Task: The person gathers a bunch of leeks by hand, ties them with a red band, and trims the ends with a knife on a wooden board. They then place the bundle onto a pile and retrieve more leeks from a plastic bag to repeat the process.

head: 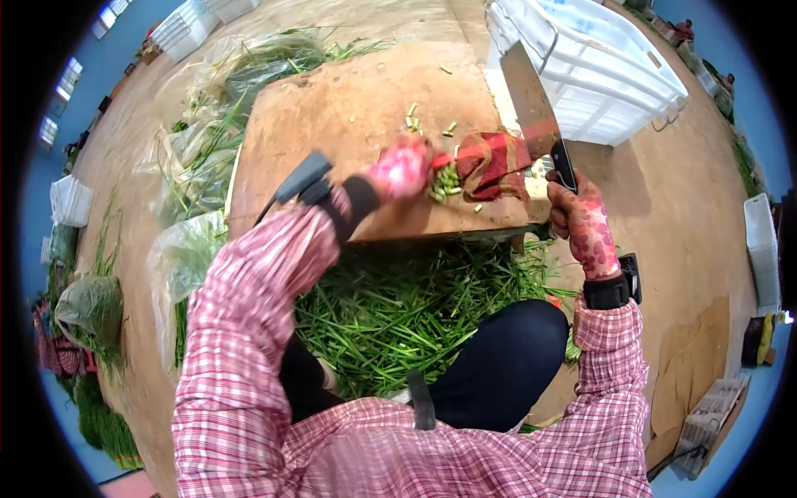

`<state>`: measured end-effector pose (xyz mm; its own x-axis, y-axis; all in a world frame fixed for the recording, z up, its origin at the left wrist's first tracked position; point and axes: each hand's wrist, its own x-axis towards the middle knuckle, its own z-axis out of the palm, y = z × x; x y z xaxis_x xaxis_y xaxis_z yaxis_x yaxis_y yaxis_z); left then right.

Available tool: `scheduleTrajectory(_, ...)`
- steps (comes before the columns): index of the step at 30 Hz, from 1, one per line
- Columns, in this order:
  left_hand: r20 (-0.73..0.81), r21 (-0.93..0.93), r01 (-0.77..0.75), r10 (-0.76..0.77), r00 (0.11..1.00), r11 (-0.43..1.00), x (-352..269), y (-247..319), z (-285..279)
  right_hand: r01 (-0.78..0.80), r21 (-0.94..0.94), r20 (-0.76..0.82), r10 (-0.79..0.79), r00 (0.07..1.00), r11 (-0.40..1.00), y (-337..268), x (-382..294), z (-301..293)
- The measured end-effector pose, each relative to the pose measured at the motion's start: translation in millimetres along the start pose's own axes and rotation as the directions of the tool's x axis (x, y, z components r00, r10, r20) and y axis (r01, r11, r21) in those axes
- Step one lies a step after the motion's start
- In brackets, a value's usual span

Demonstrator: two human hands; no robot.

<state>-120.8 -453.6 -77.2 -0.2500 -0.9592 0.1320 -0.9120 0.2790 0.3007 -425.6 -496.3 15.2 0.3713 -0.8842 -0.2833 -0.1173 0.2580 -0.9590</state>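
Observation:
In my right hand is a cleaver with a black handle, its broad blade pointing up and away past the board's right edge. My left hand, blurred and in a patterned pink glove or sleeve end, is over the wooden board. What its fingers do is unclear. Just right of it lies a small pile of short cut green stalks. A red and tan cloth rests on the board between the pile and the cleaver. Several loose cut pieces are scattered farther back on the board.
Long green leaves heap under the board's near edge, between my knees. A white plastic crate stands beyond the board on the right. Plastic bags with green stalks lie along the left. Flattened cardboard is on the floor at right. People sit farther off.

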Motion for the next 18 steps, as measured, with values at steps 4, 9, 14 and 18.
scheduleTrajectory(4, 0.212, -0.436, 0.16, -0.072, 0.975, 0.886, -99, 68, -56, -0.086, 0.032, 0.25, 0.075, 0.965, 0.996, -21, -22, 36)
scheduleTrajectory(9, 0.018, -0.604, 0.293, -0.356, 0.934, 0.741, -127, 26, -68, -0.078, -0.121, 0.318, 0.113, 0.941, 0.99, -20, -14, 90)
scheduleTrajectory(14, 0.122, -0.935, 0.313, -0.679, 0.724, 0.166, -105, 14, -100, 0.604, -0.771, 0.465, -0.469, 0.751, 0.202, 27, 94, 115)
scheduleTrajectory(18, -0.013, -0.942, 0.243, -0.747, 0.665, 0.233, -162, -4, -121, 0.281, -0.705, 0.37, 0.0, 0.929, 0.651, -6, 27, 125)
